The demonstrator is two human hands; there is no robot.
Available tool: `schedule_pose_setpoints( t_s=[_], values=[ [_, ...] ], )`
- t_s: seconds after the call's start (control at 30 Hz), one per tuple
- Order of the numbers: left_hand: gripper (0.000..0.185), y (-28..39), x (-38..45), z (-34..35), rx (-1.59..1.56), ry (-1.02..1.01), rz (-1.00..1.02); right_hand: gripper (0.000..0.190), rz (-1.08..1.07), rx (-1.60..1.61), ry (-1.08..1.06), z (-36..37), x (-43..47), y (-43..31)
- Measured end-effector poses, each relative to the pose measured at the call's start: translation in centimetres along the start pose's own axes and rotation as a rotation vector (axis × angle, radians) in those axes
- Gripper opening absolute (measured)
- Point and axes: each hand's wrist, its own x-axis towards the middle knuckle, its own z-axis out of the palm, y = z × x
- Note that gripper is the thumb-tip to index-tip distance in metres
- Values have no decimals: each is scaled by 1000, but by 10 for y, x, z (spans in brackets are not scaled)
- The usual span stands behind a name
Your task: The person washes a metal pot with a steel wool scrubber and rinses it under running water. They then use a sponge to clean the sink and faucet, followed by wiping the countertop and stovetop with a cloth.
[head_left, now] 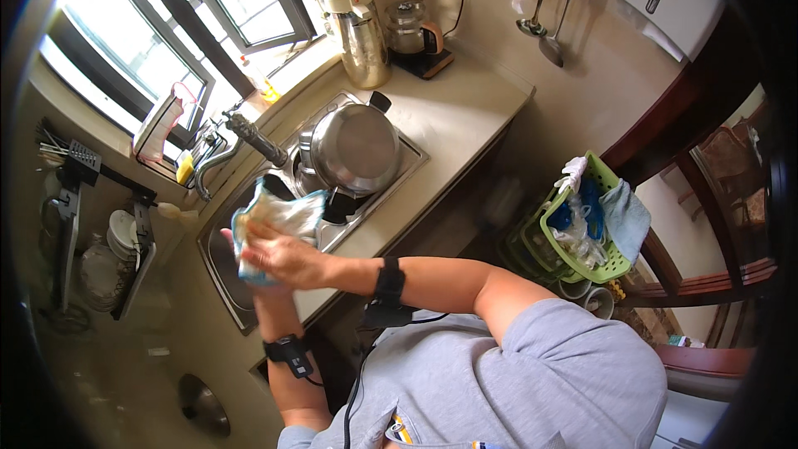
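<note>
A cream dishcloth with a blue edging point(293, 215) is spread between my two hands above the left basin of the steel sink. My right hand point(283, 255) lies over it, pressing on the cloth and slightly blurred. Beneath the cloth is my left hand point(229, 238), mostly hidden, with only a fingertip and the wrist showing. Just beyond the cloth, an upturned stainless steel pot point(358, 146) with black handles rests on other metal cookware over the sink point(416, 153). A faucet point(202, 181) curves over the left basin.
A vacuum flask point(361, 43) and a glass kettle point(411, 31) stand at the back of the counter point(461, 100). Ladles point(533, 25) hang on the wall. A dish rack point(134, 262) is at left. To my right is a green plastic basket point(614, 271) with bags and a blue cloth.
</note>
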Motion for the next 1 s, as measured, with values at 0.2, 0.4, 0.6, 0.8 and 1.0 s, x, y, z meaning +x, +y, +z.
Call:
schedule_pose_setpoints(
  t_s=[0.2,0.4,0.6,0.8,1.0],
  values=[
    [55,-50,-29,23,-158,-207,-110,47,-230,-204,239,-41,12,6],
    [47,-90,-32,61,-224,-224,-174,35,210,1619,-40,-58,0,9],
    [46,-148,-10,36,-442,-238,-565,41,493,1533,-48,-115,-80,18],
    [52,-172,-2,118,693,-554,-201,32,539,992,668,-158,-118,50],
    [68,-156,34,227,1190,-1016,158,40,461,917,777,-280,-134,90]
  ],
)
